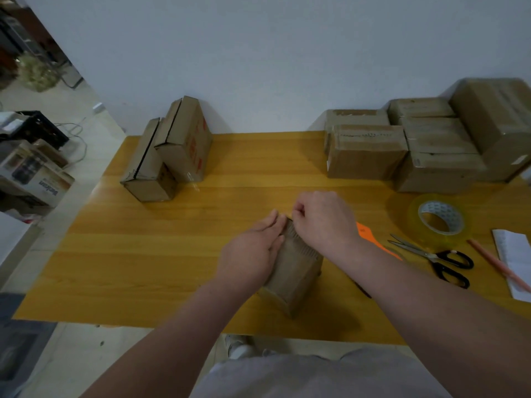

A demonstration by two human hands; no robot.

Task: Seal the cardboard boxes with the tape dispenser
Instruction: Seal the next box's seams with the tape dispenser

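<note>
Cardboard box (293, 271), small and brown, lies near the front middle of the yellow wooden surface (143, 254). Left hand (250, 251) presses flat against the box's left side, fingers straight. Right hand (321, 219), fingers curled, pinches the box's far upper edge; motion blur hides finer detail. An orange tool (365, 232) lies partly under the right forearm. Right of it: scissors (431, 255) and a clear tape roll (439, 219). Far right: stacked taped boxes (431, 145). Far left: two untaped boxes (169, 150) against the wall.
</note>
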